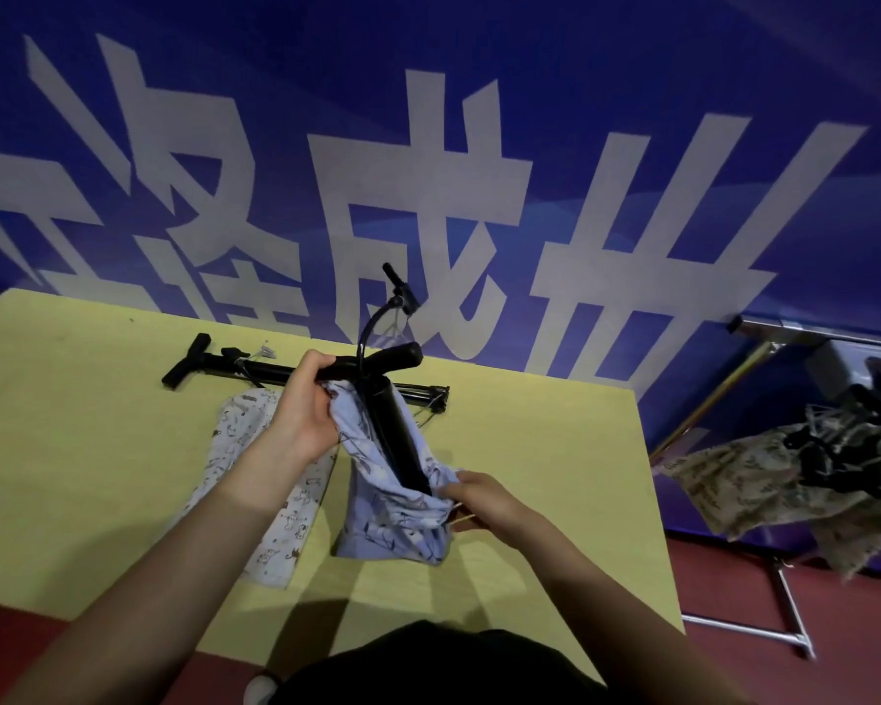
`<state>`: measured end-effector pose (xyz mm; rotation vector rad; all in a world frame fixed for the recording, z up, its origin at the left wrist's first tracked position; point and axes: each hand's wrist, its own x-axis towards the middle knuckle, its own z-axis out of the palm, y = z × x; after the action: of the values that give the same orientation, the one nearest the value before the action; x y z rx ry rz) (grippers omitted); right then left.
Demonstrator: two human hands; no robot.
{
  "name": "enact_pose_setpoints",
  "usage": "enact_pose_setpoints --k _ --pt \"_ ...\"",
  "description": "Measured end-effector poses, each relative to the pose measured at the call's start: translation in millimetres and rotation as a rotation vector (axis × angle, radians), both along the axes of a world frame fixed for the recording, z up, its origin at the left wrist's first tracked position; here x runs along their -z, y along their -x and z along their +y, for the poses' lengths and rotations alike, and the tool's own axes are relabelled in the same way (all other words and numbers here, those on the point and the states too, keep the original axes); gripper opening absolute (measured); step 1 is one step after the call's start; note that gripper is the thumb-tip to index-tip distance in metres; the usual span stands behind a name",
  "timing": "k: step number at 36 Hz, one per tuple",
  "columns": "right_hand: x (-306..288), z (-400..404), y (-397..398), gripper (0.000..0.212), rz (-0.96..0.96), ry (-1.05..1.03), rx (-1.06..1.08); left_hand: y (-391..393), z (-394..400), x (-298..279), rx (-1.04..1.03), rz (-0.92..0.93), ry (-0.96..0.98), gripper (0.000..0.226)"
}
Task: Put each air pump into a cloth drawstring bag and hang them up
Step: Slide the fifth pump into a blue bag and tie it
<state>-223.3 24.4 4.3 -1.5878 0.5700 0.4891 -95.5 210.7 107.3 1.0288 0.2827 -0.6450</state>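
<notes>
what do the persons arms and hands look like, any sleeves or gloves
Both the left hand and the right hand are bare: no gloves, rings or watch visible. Both forearms are uncovered up to the frame edge, so no sleeves show. A dark garment on the torso shows at the bottom of the view.

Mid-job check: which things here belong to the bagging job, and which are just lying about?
Job:
- held pump, left hand gripping its handle
- blue bag, right hand at its mouth
- second pump
- white patterned bag
- bagged pumps on rack

Lying about:
- yellow table
- blue banner
</notes>
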Motion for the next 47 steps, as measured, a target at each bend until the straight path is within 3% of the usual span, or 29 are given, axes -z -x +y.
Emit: enact_pose_setpoints --k 2,8,16,21,24,27,29,31,33,37,40,44,47 --pt "-3 -1 -4 0.008 -0.027 0.032 0.036 0 4 2 -0.006 0.006 0.005 0.019" --pt "-10 -8 -7 0.018 -0.113 0.037 0.015 4 15 5 -0.012 -0.008 -0.011 0.024" --pt "-14 -10 -1 0.021 -0.023 0.072 -0.141 17 21 9 0.071 -0.106 -0.015 0.032" --pt "-21 -13 -1 0.029 -0.015 0.106 -0.023 20 19 3 0.106 -0.141 -0.017 0.034" --pt "-35 -18 -3 0.025 -0.018 -0.151 0.168 21 20 -2 0.11 -0.189 -0.06 0.033" --pt "-62 -28 -9 0.025 -0.076 -0.66 0.382 17 21 -5 0.099 -0.31 -0.199 0.019" --pt "-86 -34 -12 0.042 -0.178 -0.954 0.428 18 21 -8 0.141 -0.378 -0.28 0.015" --pt "-112 -37 -14 0.036 -0.33 -1.057 0.413 18 19 -10 0.191 -0.426 -0.322 0.014" --pt "-136 -36 -18 0.018 -0.448 -1.033 0.391 19 16 -12 0.248 -0.465 -0.334 0.012" --pt "-163 -30 -27 0.037 -0.586 -0.79 0.268 21 9 -19 0.298 -0.518 -0.392 0.012" --pt "-168 -25 -30 0.031 -0.664 -0.51 0.23 22 5 -22 0.315 -0.598 -0.464 0.013" --pt "-166 -25 -30 0.029 -0.693 -0.362 0.241 21 8 -26 0.369 -0.695 -0.528 0.008" --pt "-158 -21 -27 0.022 -0.661 0.056 0.201 20 11 -27 0.391 -0.677 -0.492 0.004"
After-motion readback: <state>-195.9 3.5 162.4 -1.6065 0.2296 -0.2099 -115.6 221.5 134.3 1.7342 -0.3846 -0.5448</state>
